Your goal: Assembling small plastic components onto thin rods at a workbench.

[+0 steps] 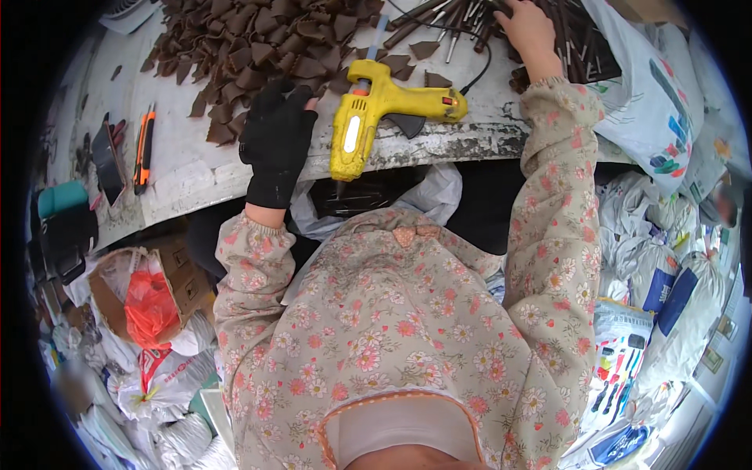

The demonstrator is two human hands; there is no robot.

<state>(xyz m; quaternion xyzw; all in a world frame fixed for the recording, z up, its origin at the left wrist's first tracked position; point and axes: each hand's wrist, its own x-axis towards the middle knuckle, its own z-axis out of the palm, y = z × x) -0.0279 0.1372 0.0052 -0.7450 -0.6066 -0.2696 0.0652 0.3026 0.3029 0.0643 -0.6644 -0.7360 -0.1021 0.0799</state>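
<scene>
A dark glove covers my left hand (pixel 276 137), which is curled at the table's front edge beside a heap of brown curved pieces (pixel 258 39). Whatever its fingers hold, if anything, is hidden. Bare, my right hand (pixel 531 33) reaches to a pile of thin dark-brown rods with metal tips (pixel 576 39) at the far right. Its fingers bend down among the rods, and I cannot make out what they grip. Between my hands a yellow glue gun (pixel 376 106) lies on the table edge, its nozzle pointing toward me, a glue stick in its back and a red switch on its handle.
An orange-and-black utility knife (pixel 144 149) and a dark phone-like slab (pixel 108 160) lie on the worn white table (pixel 188 176) at left. A black cord (pixel 479 70) runs from the glue gun. An open plastic-lined bin (pixel 439 192) sits below the edge. Plastic bags (pixel 646 102) crowd the right.
</scene>
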